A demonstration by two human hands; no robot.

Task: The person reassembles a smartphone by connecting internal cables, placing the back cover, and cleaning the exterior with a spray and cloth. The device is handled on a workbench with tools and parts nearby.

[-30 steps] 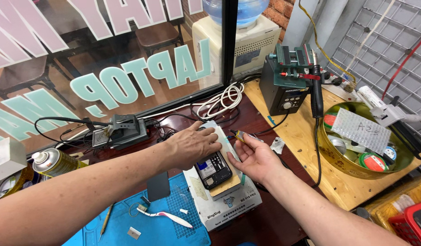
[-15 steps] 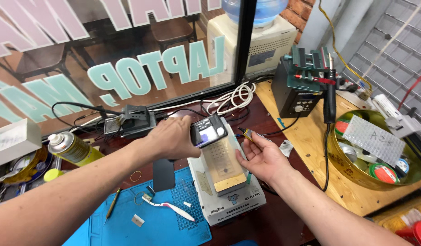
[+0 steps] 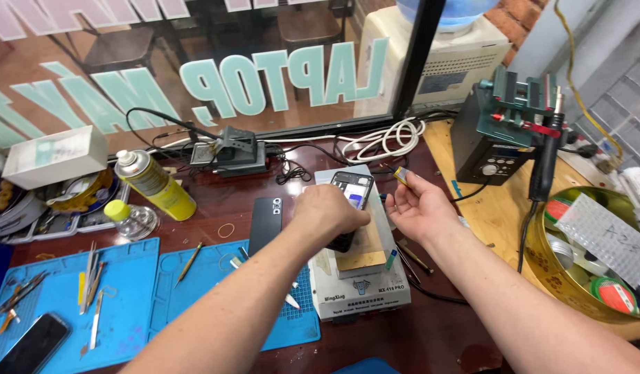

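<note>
My left hand [image 3: 327,215] grips a dark opened phone [image 3: 352,190] from above, holding it over the far part of a white heating plate unit [image 3: 361,294]. A bare wooden block [image 3: 365,253] lies on that plate just under the hand. To the right of the phone, my right hand [image 3: 418,208] is half open, palm toward it. Its fingertips pinch a small yellow and blue pick [image 3: 401,174].
A black phone back [image 3: 266,221] lies left of the plate. Also here are a yellow spray can [image 3: 157,183], a small bottle [image 3: 129,218], blue mats [image 3: 70,298] with tools and another phone [image 3: 29,343]. A soldering station [image 3: 503,131] and round gold tin [image 3: 576,277] stand right.
My left hand lifted the phone off the wooden block toward the far end of the plate and holds it there. My right hand stayed beside it with the pick.
</note>
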